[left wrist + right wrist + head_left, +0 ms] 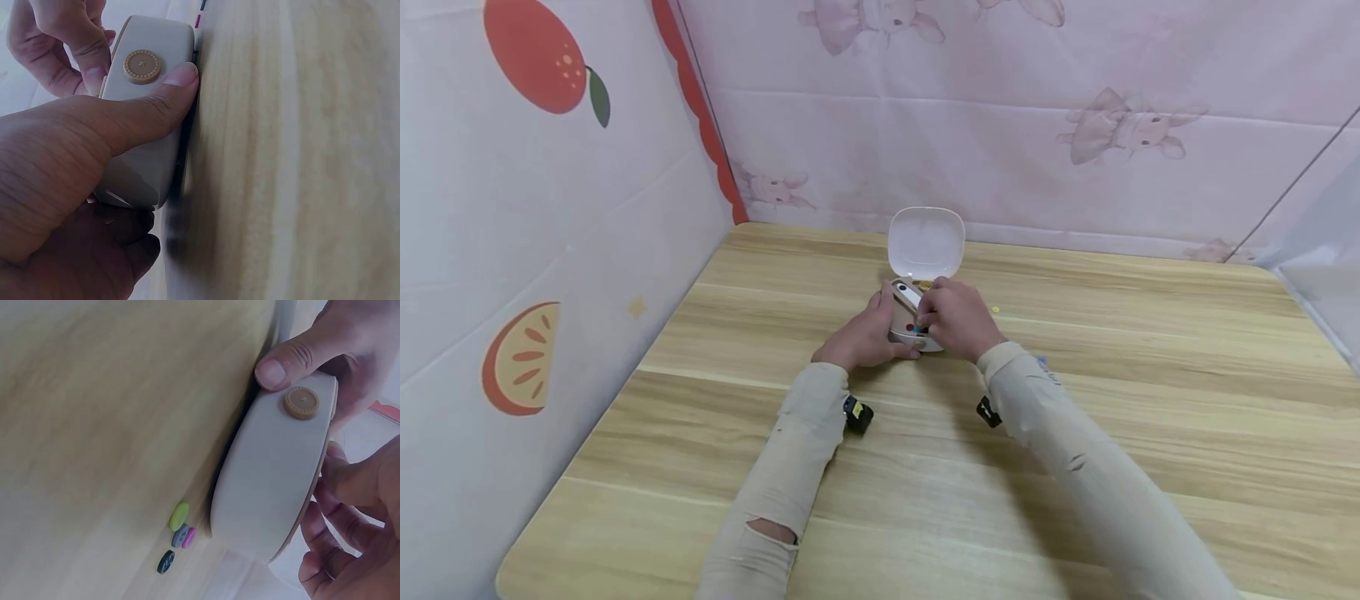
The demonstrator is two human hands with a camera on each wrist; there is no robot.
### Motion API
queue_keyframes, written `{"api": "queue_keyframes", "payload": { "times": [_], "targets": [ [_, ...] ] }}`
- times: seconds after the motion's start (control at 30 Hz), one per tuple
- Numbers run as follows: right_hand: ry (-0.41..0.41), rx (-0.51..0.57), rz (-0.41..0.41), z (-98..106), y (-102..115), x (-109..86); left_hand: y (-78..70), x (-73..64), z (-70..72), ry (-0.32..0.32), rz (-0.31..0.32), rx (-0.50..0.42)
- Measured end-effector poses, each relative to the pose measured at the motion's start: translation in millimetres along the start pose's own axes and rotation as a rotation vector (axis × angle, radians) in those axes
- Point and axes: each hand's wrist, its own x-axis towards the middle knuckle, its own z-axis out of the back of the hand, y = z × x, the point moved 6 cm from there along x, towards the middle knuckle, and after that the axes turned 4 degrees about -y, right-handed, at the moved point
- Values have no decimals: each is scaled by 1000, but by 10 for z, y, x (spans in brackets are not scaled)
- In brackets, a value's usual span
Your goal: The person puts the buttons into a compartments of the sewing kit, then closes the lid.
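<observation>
A small white case (929,342) sits on the table with its rounded lid (927,242) standing up at the back. A brown round knob (142,66) marks its front wall. My left hand (868,332) grips the case from the left, the thumb (272,374) pressed on the front. Inside lies a white strip (908,293) with a dark dot, beside small red and blue pieces. The bent fingers of my right hand (957,317) reach over the rim into the case, thumb and fingertips close together. I cannot tell whether they pinch something; the fingertips are partly hidden.
Loose buttons lie on the table right of the case: a green button (179,516), a grey button (180,535), a magenta button (189,537) and a black button (165,562). A yellow piece (996,309) lies there too. Printed curtains border the wooden table (1150,375).
</observation>
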Motion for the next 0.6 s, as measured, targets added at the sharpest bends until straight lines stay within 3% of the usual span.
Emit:
{"api": "queue_keyframes", "payload": {
  "times": [0.6],
  "targets": [
    [-2,-81,20,-28,32,18,-5,10,5,-5,8,3]
  ]
}}
